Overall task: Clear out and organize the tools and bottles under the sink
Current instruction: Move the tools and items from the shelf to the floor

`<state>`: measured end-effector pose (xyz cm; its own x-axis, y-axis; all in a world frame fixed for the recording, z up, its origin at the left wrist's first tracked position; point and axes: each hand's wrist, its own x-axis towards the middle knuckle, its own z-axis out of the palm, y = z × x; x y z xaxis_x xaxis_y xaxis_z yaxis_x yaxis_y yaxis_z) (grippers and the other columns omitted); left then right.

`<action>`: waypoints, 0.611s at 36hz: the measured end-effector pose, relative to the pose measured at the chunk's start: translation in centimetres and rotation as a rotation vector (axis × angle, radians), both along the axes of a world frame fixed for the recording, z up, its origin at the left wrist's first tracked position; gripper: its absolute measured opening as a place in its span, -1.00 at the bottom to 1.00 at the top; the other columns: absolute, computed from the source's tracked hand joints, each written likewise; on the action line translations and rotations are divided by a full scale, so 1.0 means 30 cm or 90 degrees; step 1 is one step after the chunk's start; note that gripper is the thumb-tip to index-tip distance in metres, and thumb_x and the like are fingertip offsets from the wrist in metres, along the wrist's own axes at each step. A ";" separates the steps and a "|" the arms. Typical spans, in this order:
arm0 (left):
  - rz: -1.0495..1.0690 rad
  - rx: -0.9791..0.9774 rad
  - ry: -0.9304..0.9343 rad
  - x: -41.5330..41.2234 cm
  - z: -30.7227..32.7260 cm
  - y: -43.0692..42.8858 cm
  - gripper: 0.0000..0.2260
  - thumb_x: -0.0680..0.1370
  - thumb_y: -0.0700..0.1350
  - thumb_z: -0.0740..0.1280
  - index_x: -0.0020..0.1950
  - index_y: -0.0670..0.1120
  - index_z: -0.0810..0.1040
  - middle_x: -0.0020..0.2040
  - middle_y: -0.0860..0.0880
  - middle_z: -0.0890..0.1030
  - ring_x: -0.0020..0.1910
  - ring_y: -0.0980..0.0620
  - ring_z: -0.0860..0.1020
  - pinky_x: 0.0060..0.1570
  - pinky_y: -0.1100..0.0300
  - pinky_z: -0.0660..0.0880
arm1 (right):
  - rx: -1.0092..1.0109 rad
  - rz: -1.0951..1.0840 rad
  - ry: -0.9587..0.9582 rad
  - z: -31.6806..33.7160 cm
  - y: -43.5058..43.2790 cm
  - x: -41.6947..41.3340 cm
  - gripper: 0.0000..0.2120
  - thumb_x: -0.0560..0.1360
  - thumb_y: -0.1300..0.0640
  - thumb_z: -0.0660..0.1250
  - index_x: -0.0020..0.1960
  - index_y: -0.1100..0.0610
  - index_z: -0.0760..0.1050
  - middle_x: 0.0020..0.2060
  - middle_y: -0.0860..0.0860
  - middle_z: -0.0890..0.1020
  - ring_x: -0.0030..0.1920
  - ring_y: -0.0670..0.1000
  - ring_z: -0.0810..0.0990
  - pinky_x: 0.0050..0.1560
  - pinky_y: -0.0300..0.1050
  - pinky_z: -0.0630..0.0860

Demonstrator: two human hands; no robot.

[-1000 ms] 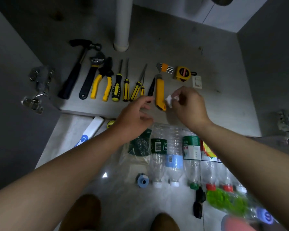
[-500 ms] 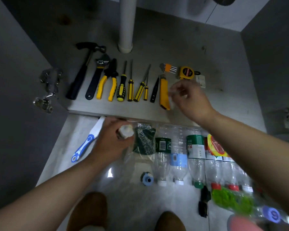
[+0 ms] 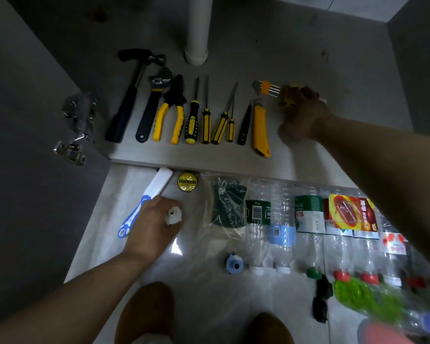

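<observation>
Change observed: the two hands have separated. A second ago both worked together just above the yellow utility knife (image 3: 260, 131). The right hand (image 3: 305, 115) has since travelled back and right across the cabinet floor (image 3: 308, 58) and now covers the yellow tape measure (image 3: 290, 94) beside the hex key set (image 3: 267, 88). Its fingers are curled over the tape measure; whether they have closed on it cannot be told, and the white scrap it pinched earlier is out of sight. The left hand (image 3: 152, 224) has dropped to the tiled floor (image 3: 204, 289) in front of the cabinet, fingers closed round a small white plastic fitting (image 3: 173, 216), next to the white and blue scraper (image 3: 144, 204).

Assessment: sorting appears well advanced; the person seems to be placing the last small items.

Position of task items: tools lie in one row on the cabinet floor, from the hammer (image 3: 132, 95) on the left to the utility knife. Empty bottles (image 3: 283, 227) lie side by side on the tiles, caps toward the person.

Writing: bottle labels carry barcodes and print, one green and white, one red and yellow; none legible. The round yellow tin (image 3: 187, 182) bears dark lettering, unreadable at this sharpness.
</observation>
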<state>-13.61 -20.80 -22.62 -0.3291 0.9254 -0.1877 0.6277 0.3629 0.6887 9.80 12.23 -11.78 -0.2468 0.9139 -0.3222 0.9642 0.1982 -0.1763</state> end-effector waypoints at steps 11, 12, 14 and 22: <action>-0.022 -0.042 0.034 0.002 -0.007 0.054 -0.68 0.41 -0.29 0.45 0.15 -0.09 0.64 0.10 -0.07 0.58 0.13 -0.11 0.54 0.16 0.06 0.49 | 0.160 0.044 0.011 -0.015 -0.127 0.033 -0.56 0.46 0.17 0.33 0.31 0.13 0.32 0.27 0.36 0.30 0.12 0.43 0.43 0.09 0.21 0.54; -0.022 -0.042 0.036 0.003 -0.008 0.057 -0.68 0.42 -0.29 0.44 0.16 -0.09 0.63 0.10 -0.07 0.58 0.13 -0.10 0.53 0.16 0.09 0.48 | 0.165 0.050 0.005 -0.018 -0.140 0.040 -0.54 0.48 0.16 0.33 0.34 0.13 0.31 0.26 0.37 0.32 0.15 0.43 0.42 0.09 0.21 0.53; -0.025 -0.041 0.041 0.003 -0.014 0.058 -0.67 0.45 -0.30 0.42 0.19 -0.08 0.62 0.12 -0.06 0.57 0.13 -0.09 0.54 0.16 0.13 0.47 | 0.166 0.054 0.000 -0.018 -0.168 0.058 -0.52 0.51 0.12 0.35 0.39 0.11 0.30 0.24 0.37 0.36 0.20 0.42 0.39 0.09 0.24 0.53; -0.017 -0.015 0.083 0.029 -0.007 0.020 -0.62 0.46 -0.32 0.38 0.25 -0.06 0.57 0.19 -0.04 0.50 0.15 -0.04 0.49 0.03 0.20 0.45 | 0.190 0.037 0.149 0.015 -0.324 0.104 -0.49 0.48 0.09 0.42 0.34 0.11 0.29 0.20 0.28 0.43 0.22 0.32 0.41 0.04 0.02 0.41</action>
